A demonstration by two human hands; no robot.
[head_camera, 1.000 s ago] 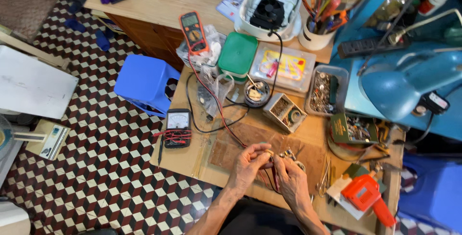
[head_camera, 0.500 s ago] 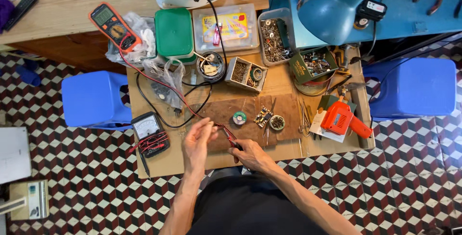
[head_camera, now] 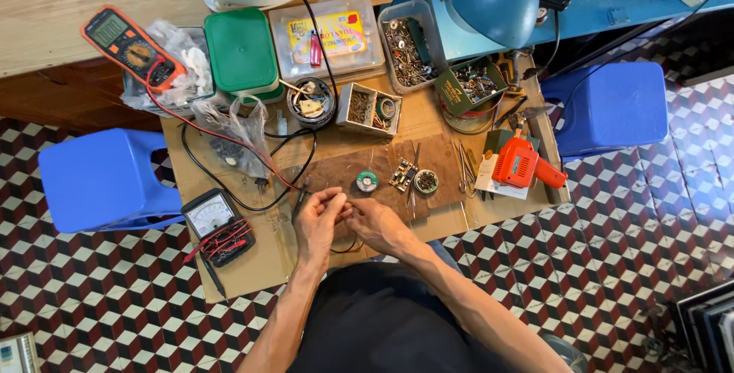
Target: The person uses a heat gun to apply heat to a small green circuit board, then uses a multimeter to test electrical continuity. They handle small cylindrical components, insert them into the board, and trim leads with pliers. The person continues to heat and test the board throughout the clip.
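A crowded tabletop (head_camera: 252,266) carries an orange drill (head_camera: 521,165), an analog meter (head_camera: 214,218) and a small circuit board (head_camera: 403,176). Left hand (head_camera: 317,222) and right hand (head_camera: 375,224) meet, pinching something too small to identify. Tugging the red lead (head_camera: 229,142) might drag neighbouring parts off.

I see both forearms rising from the bottom of the frame and converging near lower centre. My left hand (head_camera: 319,220) sits just left of centre, fingers curled inward, fingertips pinched together. My right hand (head_camera: 376,224) lies just beside it, knuckles up, its fingertips meeting the left's. Both wrists are bare; the elbows spread apart below.
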